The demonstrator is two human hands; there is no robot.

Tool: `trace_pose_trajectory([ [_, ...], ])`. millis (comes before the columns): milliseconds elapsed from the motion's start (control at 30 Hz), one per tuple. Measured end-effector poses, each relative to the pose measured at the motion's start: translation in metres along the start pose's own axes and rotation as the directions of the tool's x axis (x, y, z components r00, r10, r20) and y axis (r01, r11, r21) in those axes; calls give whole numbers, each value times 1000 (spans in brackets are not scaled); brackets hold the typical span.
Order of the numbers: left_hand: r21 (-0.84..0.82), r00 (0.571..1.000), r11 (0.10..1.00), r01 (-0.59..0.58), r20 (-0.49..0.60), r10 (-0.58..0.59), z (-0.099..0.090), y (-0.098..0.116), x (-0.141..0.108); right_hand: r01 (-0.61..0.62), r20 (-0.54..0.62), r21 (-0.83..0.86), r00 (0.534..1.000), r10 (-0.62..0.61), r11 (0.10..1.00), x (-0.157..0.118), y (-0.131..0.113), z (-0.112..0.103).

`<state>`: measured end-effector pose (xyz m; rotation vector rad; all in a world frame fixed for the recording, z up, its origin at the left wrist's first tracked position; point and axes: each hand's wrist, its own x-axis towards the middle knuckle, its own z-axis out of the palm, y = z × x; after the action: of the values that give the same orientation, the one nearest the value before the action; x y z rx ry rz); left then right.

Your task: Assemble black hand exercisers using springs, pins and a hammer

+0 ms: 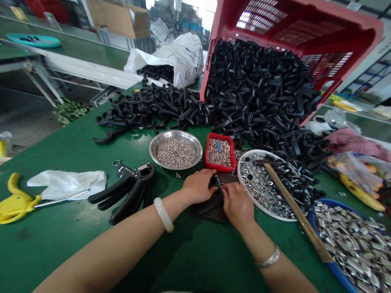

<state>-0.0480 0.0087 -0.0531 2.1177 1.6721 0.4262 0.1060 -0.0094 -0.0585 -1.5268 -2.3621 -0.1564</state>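
My left hand (199,186) is closed round a black plastic handle (210,203) that lies over a dark plate (222,213) on the green table. At the handle's upper end, a small metal part (218,181) shows between my hands. The fingers of my right hand (237,203) are pinched together against that end; what they hold is too small to make out. Just beyond my hands are a red tray (218,168) of small pins and a round metal dish (174,167) of small metal pieces. Assembled black grippers (127,187) lie to the left.
A tipped red crate (222,13) spills black handles across the back. At the right, a hammer (298,213) rests across a white tray (269,214) of metal parts, beside a blue basin (344,278). A yellow tool (16,205) and white cloth (67,184) lie left.
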Motion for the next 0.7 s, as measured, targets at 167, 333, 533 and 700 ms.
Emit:
trace_pose_trajectory([
  [167, 1, 1000, 1000, -12, -19, 12, 1, 1, -2, 130, 47, -142, 991, -124, 981, 1, -4, -4],
  [333, 23, 999, 1000, -16, -51, 17, 0, 5, -6, 166, 107, -213, 983, -146, 963, 5, -4, -7],
  [533, 44, 999, 999, -4, -51, 6, 3, 6, -6, 232, 155, -100, 964, -215, 968, 3, 2, -10],
  [700, 58, 992, 998, -38, -118, 45, 2, 4, -7, 216, 123, 87, 966, -226, 972, -2, 22, -21],
])
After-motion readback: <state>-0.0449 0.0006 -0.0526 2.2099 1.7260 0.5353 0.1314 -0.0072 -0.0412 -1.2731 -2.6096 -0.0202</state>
